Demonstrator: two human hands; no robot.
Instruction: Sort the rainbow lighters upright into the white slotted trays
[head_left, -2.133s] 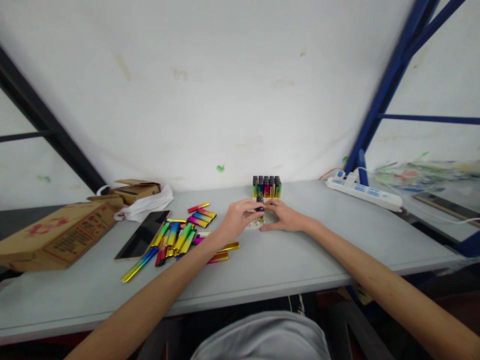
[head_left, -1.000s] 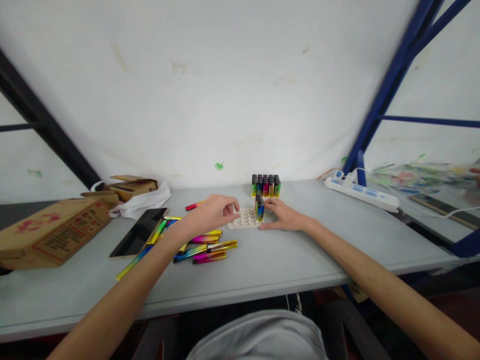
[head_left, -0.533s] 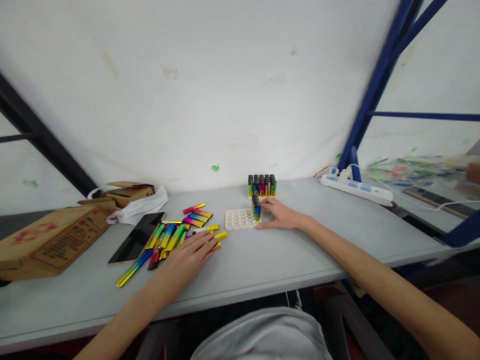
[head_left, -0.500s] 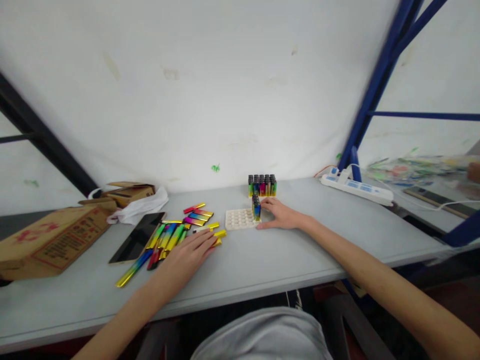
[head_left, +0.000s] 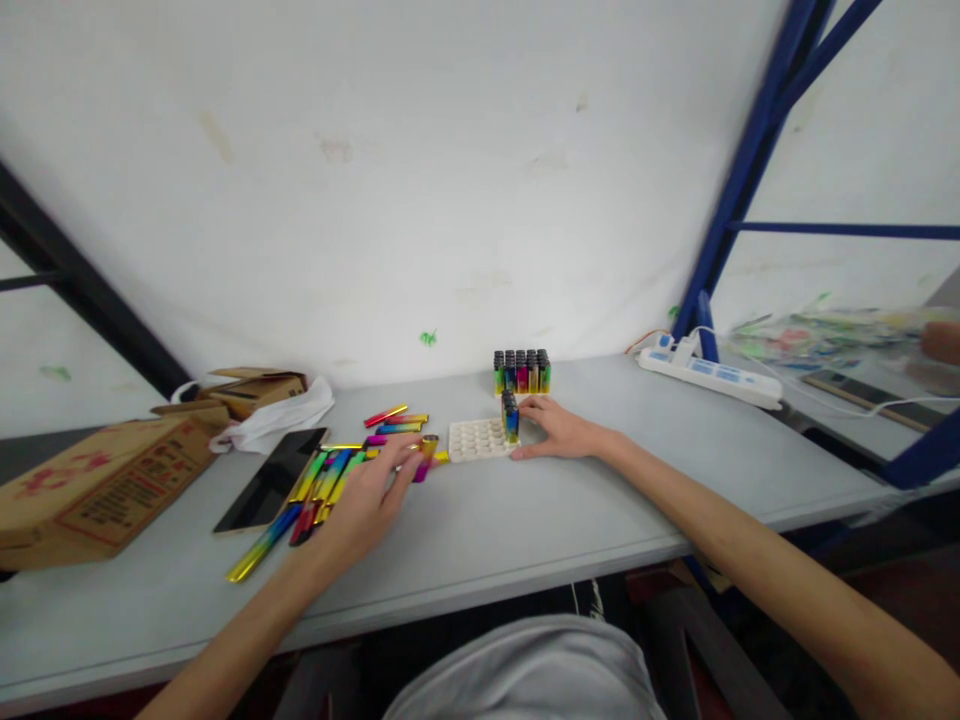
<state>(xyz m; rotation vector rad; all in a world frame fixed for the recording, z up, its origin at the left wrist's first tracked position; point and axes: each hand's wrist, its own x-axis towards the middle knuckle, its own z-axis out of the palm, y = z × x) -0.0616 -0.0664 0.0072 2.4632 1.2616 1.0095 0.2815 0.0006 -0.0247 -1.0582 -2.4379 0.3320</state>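
My left hand (head_left: 373, 490) pinches a yellow-and-purple lighter (head_left: 427, 456), tilted nearly upright above the table. Around and beneath that hand, several shiny gradient-coloured lighters (head_left: 330, 478) lie in a loose pile, partly covered by my fingers. To the right sits a white tray (head_left: 474, 438) with rows of round holes. A few lighters (head_left: 511, 416) with dark tops stand in its right end. My right hand (head_left: 556, 430) grips the tray's right end, thumb at the front corner and fingers beside the standing lighters.
A second block of upright lighters (head_left: 522, 372) stands near the wall. A dark tablet-like device (head_left: 271, 480), a cardboard box (head_left: 112, 475) and a white bag (head_left: 281, 418) lie at left. At right are a power strip (head_left: 709, 375) and another person's hand (head_left: 941, 342).
My left hand, flat over the pile before, has lifted and picked up a lighter, turning it toward upright. My right hand has stayed at the tray.
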